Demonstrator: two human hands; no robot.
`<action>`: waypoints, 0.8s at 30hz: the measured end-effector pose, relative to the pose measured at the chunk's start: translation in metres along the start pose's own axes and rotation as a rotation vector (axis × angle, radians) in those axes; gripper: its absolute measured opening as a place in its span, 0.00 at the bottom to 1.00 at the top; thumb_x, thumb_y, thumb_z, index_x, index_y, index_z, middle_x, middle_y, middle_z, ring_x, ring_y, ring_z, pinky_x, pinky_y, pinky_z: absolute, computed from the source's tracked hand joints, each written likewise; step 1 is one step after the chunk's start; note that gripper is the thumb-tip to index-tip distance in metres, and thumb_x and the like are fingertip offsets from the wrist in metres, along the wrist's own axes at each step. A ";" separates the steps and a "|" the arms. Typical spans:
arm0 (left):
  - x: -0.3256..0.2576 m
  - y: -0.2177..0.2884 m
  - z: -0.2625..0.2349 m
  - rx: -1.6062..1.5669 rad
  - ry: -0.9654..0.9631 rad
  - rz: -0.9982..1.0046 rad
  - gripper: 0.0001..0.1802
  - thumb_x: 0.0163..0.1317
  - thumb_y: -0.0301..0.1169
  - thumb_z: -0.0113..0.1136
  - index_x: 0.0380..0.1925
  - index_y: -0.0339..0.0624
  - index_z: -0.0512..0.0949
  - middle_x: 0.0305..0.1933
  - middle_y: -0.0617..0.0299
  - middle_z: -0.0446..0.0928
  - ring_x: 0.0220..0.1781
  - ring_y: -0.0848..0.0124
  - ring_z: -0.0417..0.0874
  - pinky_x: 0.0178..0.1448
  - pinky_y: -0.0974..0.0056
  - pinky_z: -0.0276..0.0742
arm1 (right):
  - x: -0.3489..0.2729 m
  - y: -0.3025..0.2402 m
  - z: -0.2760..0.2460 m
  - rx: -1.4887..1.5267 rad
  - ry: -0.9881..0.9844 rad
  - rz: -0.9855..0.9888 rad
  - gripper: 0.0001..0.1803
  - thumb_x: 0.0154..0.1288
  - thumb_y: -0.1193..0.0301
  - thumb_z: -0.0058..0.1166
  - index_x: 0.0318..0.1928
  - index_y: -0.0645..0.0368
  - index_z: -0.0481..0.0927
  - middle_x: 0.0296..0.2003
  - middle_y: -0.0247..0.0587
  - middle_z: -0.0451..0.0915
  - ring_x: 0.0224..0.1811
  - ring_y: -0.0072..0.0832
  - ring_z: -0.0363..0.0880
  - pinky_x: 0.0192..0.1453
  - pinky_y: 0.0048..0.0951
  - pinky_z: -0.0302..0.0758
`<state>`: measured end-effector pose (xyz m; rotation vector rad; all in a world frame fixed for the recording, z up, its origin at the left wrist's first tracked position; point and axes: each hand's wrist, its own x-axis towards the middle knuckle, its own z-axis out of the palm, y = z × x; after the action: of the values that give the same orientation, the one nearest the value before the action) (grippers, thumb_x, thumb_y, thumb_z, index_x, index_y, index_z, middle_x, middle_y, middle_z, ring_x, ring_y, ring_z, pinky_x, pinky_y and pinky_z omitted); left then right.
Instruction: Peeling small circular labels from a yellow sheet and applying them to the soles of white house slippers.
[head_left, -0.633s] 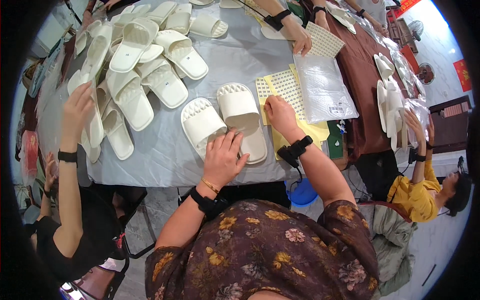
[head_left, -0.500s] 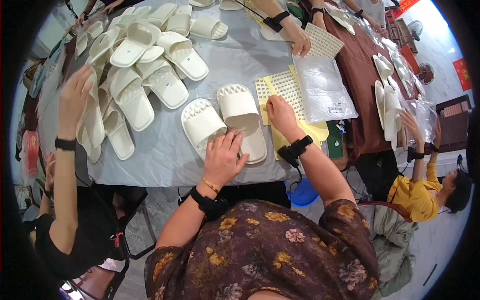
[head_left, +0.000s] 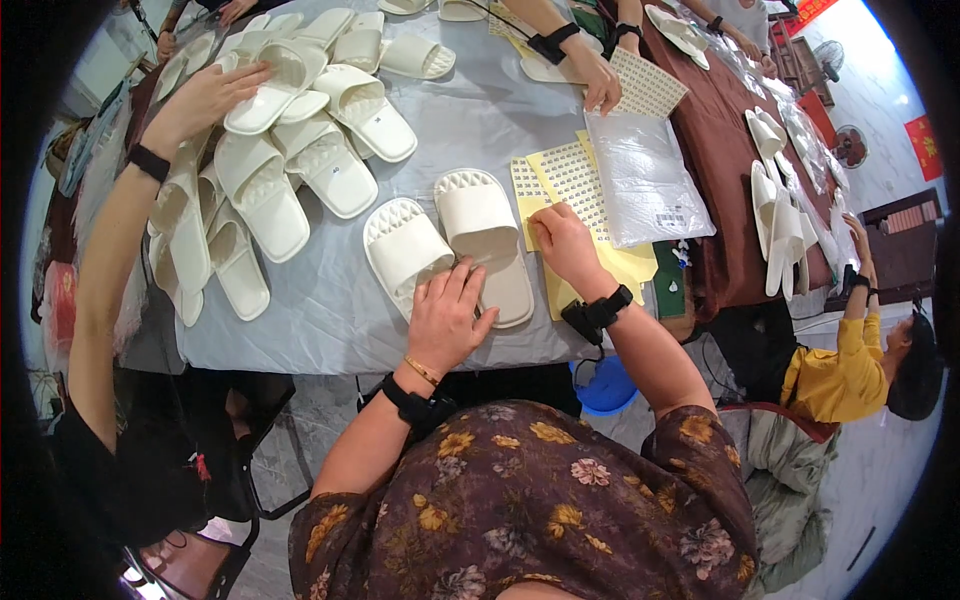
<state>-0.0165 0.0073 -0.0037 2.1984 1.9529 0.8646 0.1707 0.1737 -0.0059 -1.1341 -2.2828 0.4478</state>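
The left hand (head_left: 446,315) is laid over the heel side of one white slipper (head_left: 408,248), its fingers side by side and its thumb apart, with the thumb reaching to a second white slipper (head_left: 488,235). A firm grip is not seen. Both slippers are placed flat, side by side, with toes pointed away from the wearer.

The right hand (head_left: 567,243) is held at the edge of the label sheets (head_left: 575,180), its fingers curled toward the thumb; whether a label is pinched there cannot be told.

The step in hand is judged to be the steadying of the two slippers while the labels are handled. For such work, a light, exact pinch is called for on the right, and a quiet palm on the left.

Farther out, a plastic packet (head_left: 655,190) is touched by a co-worker's hand (head_left: 600,85). On the left of the table (head_left: 325,320), the slipper heap (head_left: 262,210) is reached by another person's hand (head_left: 215,98).
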 end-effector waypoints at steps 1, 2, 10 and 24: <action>0.000 0.000 0.000 -0.006 -0.001 -0.003 0.32 0.56 0.44 0.65 0.60 0.44 0.74 0.64 0.58 0.72 0.59 0.60 0.73 0.62 0.55 0.64 | 0.000 0.000 0.000 -0.014 -0.001 -0.015 0.04 0.64 0.74 0.55 0.37 0.60 0.82 0.35 0.48 0.78 0.39 0.48 0.79 0.44 0.43 0.77; 0.000 0.000 0.000 -0.015 0.000 -0.008 0.32 0.56 0.44 0.65 0.60 0.44 0.74 0.64 0.58 0.72 0.59 0.60 0.73 0.62 0.55 0.63 | -0.001 0.000 0.000 -0.014 -0.003 -0.015 0.04 0.64 0.74 0.55 0.37 0.60 0.82 0.35 0.48 0.78 0.39 0.48 0.79 0.44 0.43 0.77; 0.000 0.001 0.000 -0.004 -0.002 -0.005 0.32 0.56 0.44 0.65 0.60 0.44 0.75 0.64 0.58 0.72 0.58 0.60 0.73 0.62 0.55 0.63 | 0.003 0.003 0.001 0.001 -0.022 0.060 0.04 0.64 0.73 0.55 0.36 0.59 0.81 0.34 0.47 0.78 0.39 0.47 0.79 0.43 0.43 0.77; 0.001 0.000 0.000 -0.004 0.013 0.009 0.31 0.56 0.44 0.65 0.59 0.44 0.75 0.64 0.58 0.73 0.58 0.61 0.73 0.61 0.55 0.64 | 0.008 0.001 0.002 -0.145 -0.071 0.077 0.06 0.64 0.70 0.56 0.38 0.57 0.81 0.33 0.47 0.79 0.37 0.46 0.80 0.41 0.43 0.77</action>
<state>-0.0164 0.0080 -0.0038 2.2065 1.9473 0.8855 0.1664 0.1807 -0.0054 -1.3003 -2.3711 0.3614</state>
